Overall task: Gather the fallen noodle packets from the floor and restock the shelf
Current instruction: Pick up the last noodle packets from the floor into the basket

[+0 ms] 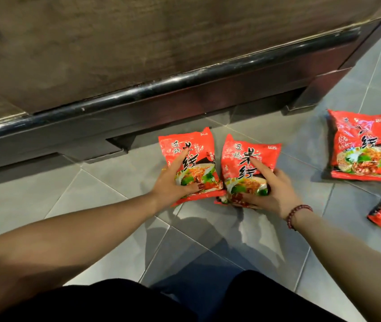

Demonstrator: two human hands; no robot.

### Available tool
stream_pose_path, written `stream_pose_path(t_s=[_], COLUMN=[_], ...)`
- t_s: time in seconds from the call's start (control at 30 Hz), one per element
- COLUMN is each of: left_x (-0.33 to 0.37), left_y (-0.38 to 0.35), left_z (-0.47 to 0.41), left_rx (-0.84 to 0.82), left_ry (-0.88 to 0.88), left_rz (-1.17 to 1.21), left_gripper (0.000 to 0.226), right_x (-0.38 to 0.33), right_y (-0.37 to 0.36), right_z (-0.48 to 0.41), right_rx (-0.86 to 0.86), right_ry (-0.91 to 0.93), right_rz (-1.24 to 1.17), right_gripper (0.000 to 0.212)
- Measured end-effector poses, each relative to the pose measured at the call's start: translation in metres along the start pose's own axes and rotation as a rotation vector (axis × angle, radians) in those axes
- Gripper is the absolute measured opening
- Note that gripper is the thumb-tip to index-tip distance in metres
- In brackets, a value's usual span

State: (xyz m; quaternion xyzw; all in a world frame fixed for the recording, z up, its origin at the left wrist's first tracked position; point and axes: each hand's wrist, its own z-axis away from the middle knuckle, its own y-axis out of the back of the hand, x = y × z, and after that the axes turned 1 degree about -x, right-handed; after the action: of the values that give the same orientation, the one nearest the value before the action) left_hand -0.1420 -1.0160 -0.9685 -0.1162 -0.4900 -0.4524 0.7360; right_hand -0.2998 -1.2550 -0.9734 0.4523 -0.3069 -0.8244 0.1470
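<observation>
On the floor (115,205) beside the shelf base (138,105), left hand (173,180) grips one noodle packet (191,145), right hand (268,191) the neighbouring packet (247,154), fingers clamped on each lower edge, probably to lift both together; loose packets (361,145) lie rightward.

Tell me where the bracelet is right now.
Head view, right of centre: the bracelet sits on the right wrist, just behind the right hand gripping a red packet, with more packets lying on the floor to its right.
</observation>
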Motion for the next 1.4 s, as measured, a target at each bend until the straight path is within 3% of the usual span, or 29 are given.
stream_pose_path(t_s=[0.2,0.4,0.7,0.83,1.03,1.2,1.4], left_x=[0.011,0.009,0.08,0.141,0.246,0.339,0.414], left_y=[0.016,0.02,0.019,0.035,0.082,0.14,0.207], left_z=[-0.018,-0.023,0.068,0.142,0.266,0.379,0.512], left_rx=[-0.045,-0.061,-0.092,-0.116,-0.016,0.065,0.224], left_ry=[0.019,0.035,0.051,0.083,0.155,0.194,0.177], left_rz=[-0.106,-0.071,-0.063,0.084,0.233,0.255,0.45], left_gripper=[0.091,0.087,0.084,0.08,0.087,0.085,0.08], right_x=[0.003,-0.007,-0.074,-0.132,-0.246,-0.366,-0.496], right_y=[-0.012,-0.018,0.044,0.093,0.172,0.239,0.275], right_z=[-0.008,-0.004,0.082,0.144,0.226,0.287,0.331], right_rx=[-0.018,0.054,-0.019,-0.01,-0.052,-0.196,-0.421], right_ry=[0.084,0.021,-0.035,-0.064,0.007,0.095,0.225], right_rz=[-0.146,-0.267,-0.183,-0.202,-0.344,-0.366,-0.283], right_gripper=[0.101,0.092,0.09,0.09,0.091,0.089,0.088])
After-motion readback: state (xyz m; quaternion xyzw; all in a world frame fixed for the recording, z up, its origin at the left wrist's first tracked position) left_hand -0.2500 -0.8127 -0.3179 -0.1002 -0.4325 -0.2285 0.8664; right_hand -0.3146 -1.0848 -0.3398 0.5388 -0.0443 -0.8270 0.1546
